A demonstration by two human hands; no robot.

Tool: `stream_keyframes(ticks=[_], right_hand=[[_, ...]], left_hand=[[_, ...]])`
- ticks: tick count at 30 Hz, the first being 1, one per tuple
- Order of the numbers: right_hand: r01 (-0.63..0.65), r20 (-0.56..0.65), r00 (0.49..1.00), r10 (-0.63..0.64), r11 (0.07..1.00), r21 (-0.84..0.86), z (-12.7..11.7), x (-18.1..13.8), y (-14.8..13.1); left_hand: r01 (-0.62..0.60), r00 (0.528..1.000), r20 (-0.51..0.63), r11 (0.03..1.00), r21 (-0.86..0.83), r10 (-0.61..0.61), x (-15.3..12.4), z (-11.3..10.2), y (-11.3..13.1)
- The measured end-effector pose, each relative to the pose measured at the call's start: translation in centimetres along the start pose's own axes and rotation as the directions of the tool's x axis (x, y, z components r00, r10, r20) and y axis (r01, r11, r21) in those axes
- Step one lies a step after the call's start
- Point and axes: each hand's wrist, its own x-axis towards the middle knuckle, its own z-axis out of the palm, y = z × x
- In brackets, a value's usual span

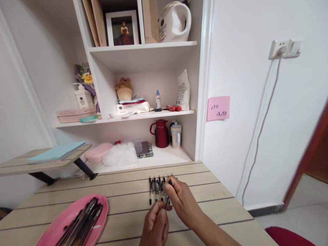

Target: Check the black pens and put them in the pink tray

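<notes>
Both my hands meet over the table around one slim dark pen (pixel 166 199). The fingers of my left hand (pixel 155 223) close on its lower end. My right hand (pixel 183 202) pinches its upper part between thumb and fingers. Just beyond my hands, a row of several black pens (pixel 150 188) lies side by side on the table, partly hidden by my right hand. To the left sits a pink plate (pixel 104 205) with a bundle of dark pens (pixel 85 218) piled in it.
The slatted wooden table (pixel 128 205) stands against a white shelf unit (pixel 143 48). At the back left is a raised stand (pixel 61 163) bearing blue paper (pixel 57 152). A red jug (pixel 161 134) and a cup (pixel 175 136) occupy the lowest shelf.
</notes>
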Motion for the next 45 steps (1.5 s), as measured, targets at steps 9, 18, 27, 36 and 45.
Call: stream_keyframes(ticks=[9, 18, 27, 36, 45], right_hand=[[-0.150, 0.047, 0.988, 0.147, 0.839, 0.522, 0.9, 0.1, 0.0], [-0.266, 0.114, 0.930, 0.349, 0.427, 0.864, 4.9, -0.4, 0.9], [-0.238, 0.092, 0.939, 0.331, 0.434, 0.869, 4.9, -0.5, 0.2], [-0.273, 0.161, 0.954, 0.254, 0.506, 0.818, 3.5, -0.6, 0.5], [-0.289, 0.084, 0.937, 0.339, 0.617, 0.732, 0.0, 0.5, 2.1]], left_hand=[[0.022, 0.996, 0.083, 0.995, -0.102, -0.014, 0.7, -0.7, -1.8], [0.117, 0.991, 0.072, 0.984, -0.131, -0.109, 1.1, -0.9, -2.0], [0.086, 0.996, 0.027, 0.944, -0.319, -0.082, 0.6, 0.5, -1.7], [0.040, 0.999, -0.010, 0.988, -0.148, -0.042, 0.2, -0.2, -0.5], [0.030, 0.881, -0.291, 0.569, 0.821, 0.374, -1.7, -11.6, 10.4]])
